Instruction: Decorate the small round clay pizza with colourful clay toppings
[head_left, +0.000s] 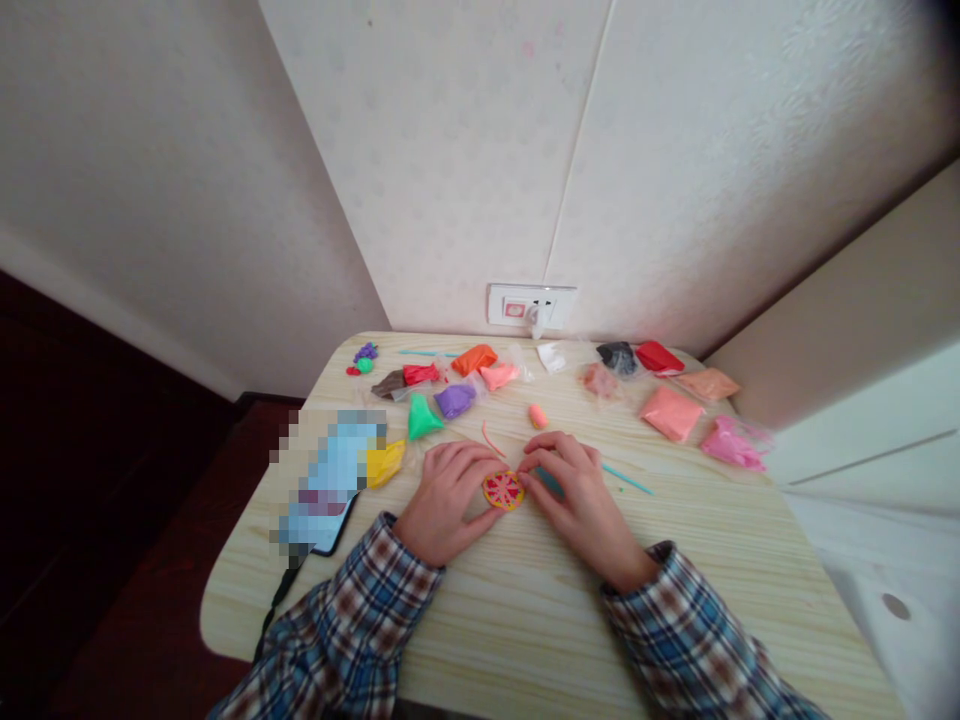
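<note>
holding, left hand (454,497): thumb and fingers bent about the near-left edge of one round disc (503,490), red and pink within, yellow at the rim; we count it as pinched there.

right hand (570,492): fingers bent, the foremost tips drawn together at the disc's right edge; whether they grip it or only touch it, we cannot tell. the disc sits between our two hands; whether it meets the table (517,620) beneath, we cannot tell.

just beyond the left fingertips: one thin pink strand (492,438).

just beyond the right hand: one small peach lump (538,416).

out to the right from under the right hand: one teal stick (628,478), partly hidden.

left of the left hand: one yellow packet (385,464); past it, one phone (322,495), its screen blurred.

beyond the left hand: packets in green (424,417), purple (455,401), brown (389,384), red and orange; farther left, one purple cluster (366,352) with green and red pieces beside it.

beyond and right of the right hand: packets in black (617,357), salmon (673,413) and bright pink (734,443).

well beyond both hands: one wall socket (532,306), plug inserted.

on both our wrists: plaid sleeves (382,600).
</note>
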